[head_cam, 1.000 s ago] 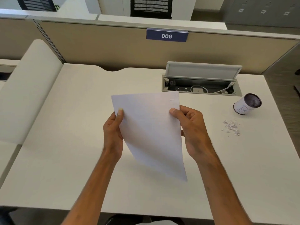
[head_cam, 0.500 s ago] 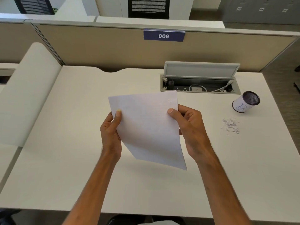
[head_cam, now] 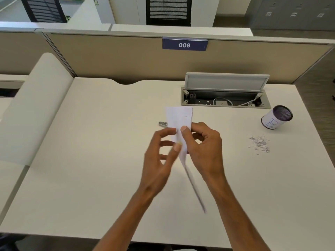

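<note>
A white sheet of paper [head_cam: 179, 117] hangs almost edge-on above the middle of the cream desk [head_cam: 90, 160], its lower corner trailing toward me in a blur. My right hand [head_cam: 204, 151] pinches the sheet near its top, thumb in front and fingers behind. My left hand [head_cam: 157, 165] is beside the sheet on the left. Its fingers are spread and loosely bent, and its thumb tip touches the paper's edge. This hand is blurred by motion.
A small metal clip [head_cam: 163, 124] lies on the desk just left of the paper's top. At the right, a white cup [head_cam: 276, 117] lies tipped near a small pile of paper scraps [head_cam: 259, 144]. An open cable tray [head_cam: 224, 101] sits at the back, in front of the partition.
The sheet was held flat and broad between both hands. It has swung edge-on, my left hand has let go of its left edge and moved right, and the metal clip has come into sight.
</note>
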The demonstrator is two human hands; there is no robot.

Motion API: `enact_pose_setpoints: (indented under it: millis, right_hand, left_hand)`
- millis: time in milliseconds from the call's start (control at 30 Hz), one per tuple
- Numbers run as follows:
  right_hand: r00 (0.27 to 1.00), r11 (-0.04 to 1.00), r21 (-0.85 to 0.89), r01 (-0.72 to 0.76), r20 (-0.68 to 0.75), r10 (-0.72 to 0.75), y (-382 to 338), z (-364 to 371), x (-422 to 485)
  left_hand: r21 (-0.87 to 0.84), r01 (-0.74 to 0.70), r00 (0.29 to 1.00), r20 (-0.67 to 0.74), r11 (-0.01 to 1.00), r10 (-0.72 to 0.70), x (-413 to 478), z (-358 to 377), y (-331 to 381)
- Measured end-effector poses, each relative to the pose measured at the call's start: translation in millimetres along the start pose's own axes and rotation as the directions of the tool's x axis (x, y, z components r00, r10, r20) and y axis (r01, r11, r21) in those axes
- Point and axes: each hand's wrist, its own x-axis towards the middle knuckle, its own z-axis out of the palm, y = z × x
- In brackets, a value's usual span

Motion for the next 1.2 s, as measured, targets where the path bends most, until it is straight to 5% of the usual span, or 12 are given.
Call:
enact_pose_setpoints:
  millis: [200,433,567,633,700,867,1067,1200]
  right_hand:
    - [0.993,0.994,0.061,-0.09,0.077,0.086,11,11,-4]
    - [0.968,0.994,-0.038,-0.104,0.224,0.11,26,8,-4]
    - [1.0,0.991,-0.134,-0.03,-0.001,0.03,62,-7,9]
    - [0.972,0.968,-0.085,-0.236,-0.009,0.236,88,-20,16]
    - [0.871,0.873,0.077,-0.481,0.155,0.466,111,-29,18]
    - [0.754,0.784,0.166,-0.598,0.448,0.48,138,-32,12]
    - [0.775,0.793,0.126,-0.595,0.348,0.527,138,-10,16]
    - [0.786,0.805,0.069,-0.589,0.28,0.551,142,24,28]
  left_hand:
    - [-0.005,0.071,0.99,0.125,0.997,-0.07,-13,10,-10]
    - [-0.197,0.164,0.98,-0.077,0.966,-0.182,-8,11,-30]
    - [-0.296,0.232,0.958,-0.096,0.927,-0.27,-5,0,-36]
    - [-0.327,0.257,0.95,-0.089,0.909,-0.301,-4,-5,-40]
    - [-0.367,0.273,0.945,-0.073,0.889,-0.32,-2,-10,-44]
    - [-0.434,0.339,0.918,-0.043,0.834,-0.395,0,-19,-55]
    - [-0.45,0.472,0.813,-0.111,0.759,-0.572,9,-45,-81]
    - [-0.292,0.54,0.795,-0.129,0.789,-0.592,21,-76,-106]
